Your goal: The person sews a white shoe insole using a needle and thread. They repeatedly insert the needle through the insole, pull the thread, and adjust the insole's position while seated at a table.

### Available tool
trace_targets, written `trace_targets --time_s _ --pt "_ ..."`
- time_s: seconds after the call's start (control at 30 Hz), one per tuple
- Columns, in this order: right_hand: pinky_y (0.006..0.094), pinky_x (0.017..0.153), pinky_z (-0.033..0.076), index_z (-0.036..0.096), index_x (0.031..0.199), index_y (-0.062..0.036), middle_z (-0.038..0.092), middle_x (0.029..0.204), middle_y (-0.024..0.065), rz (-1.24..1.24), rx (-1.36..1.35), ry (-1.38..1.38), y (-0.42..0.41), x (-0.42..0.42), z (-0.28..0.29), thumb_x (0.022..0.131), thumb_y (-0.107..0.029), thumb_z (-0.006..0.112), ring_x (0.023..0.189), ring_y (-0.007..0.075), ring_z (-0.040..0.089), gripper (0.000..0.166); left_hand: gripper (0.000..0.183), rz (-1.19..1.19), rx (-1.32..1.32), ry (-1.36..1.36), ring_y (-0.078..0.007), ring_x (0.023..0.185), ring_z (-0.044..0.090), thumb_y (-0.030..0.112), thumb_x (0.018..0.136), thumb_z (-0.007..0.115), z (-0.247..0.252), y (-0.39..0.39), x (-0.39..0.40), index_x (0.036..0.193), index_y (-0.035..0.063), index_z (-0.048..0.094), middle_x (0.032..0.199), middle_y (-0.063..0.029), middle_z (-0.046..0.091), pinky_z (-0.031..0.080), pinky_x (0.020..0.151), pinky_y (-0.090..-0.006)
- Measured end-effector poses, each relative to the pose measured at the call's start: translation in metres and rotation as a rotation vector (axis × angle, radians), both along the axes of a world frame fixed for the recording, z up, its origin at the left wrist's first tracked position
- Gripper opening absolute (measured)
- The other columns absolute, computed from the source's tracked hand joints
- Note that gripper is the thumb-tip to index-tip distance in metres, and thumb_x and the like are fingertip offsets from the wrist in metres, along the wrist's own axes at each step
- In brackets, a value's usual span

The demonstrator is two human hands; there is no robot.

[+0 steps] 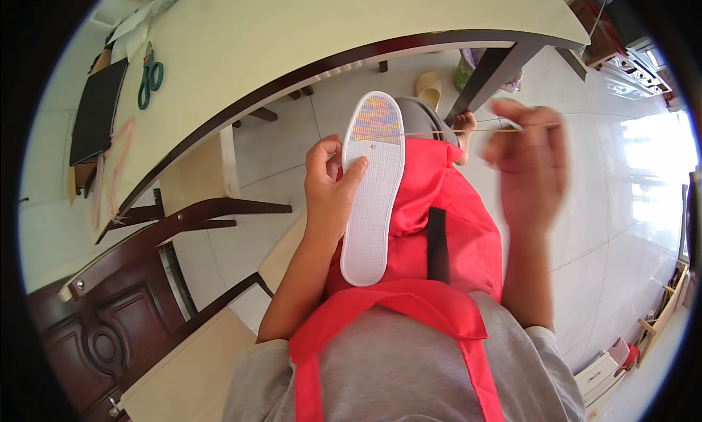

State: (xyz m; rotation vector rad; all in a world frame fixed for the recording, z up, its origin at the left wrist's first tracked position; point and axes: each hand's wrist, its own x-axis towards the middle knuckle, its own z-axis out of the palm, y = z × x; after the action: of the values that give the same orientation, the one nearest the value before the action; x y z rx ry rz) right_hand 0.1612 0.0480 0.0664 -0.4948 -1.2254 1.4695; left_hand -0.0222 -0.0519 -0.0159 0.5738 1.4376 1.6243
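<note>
My left hand (pixel 332 189) grips the left edge of a white embroidery insole (pixel 370 203), its thumb lying on the meshed face. Rows of multicoloured stitching (pixel 378 118) in pink, yellow and blue fill the toe end; the lower part is plain white. From the right edge of the stitching a pale orange thread (pixel 439 131) runs taut to my right hand (pixel 526 153), raised to the right. That hand is blurred, with its fingers closed on the thread; I cannot tell whether it holds a needle. Beneath the insole is a red apron (pixel 449 197) over my lap.
A cream table (pixel 351 16) with a dark edge curves ahead. Teal-handled scissors (pixel 149 77), a black flat case (pixel 98 112) and pink thread strands (pixel 123 140) lie on its left part. Wooden chairs (pixel 203 208) stand at left. A yellow slipper (pixel 428 90) lies on the tiled floor.
</note>
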Motion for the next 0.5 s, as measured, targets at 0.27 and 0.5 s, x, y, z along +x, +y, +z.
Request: trace_targets --time_s 0.27,0.5 --pt "0.0229 0.058 0.036 0.044 0.092 0.0000 0.036 0.069 0.0013 -0.116 -0.185 0.232 0.053 0.154 0.014 0.093 -0.005 0.038 0.059 0.0095 0.033 0.008 0.034 0.058 0.064 0.116 -0.0238 0.116 0.041 0.002 0.078 0.063 -0.018 -0.001 -0.017 0.106 0.0009 0.043 0.128 -0.0151 0.031 0.039 0.094 -0.0302" --pt "0.0479 0.096 0.043 0.035 0.071 0.0021 0.028 0.062 0.0035 -1.033 -0.137 0.312 0.079 0.229 -0.022 0.086 0.006 0.034 0.053 0.0121 0.028 0.016 0.028 0.107 0.111 0.116 -0.0199 0.110 0.046 0.000 0.079 0.062 -0.025 -0.005 -0.023 0.102 0.0012 0.045 0.124 -0.0147 0.038 0.041 0.091 -0.0280"
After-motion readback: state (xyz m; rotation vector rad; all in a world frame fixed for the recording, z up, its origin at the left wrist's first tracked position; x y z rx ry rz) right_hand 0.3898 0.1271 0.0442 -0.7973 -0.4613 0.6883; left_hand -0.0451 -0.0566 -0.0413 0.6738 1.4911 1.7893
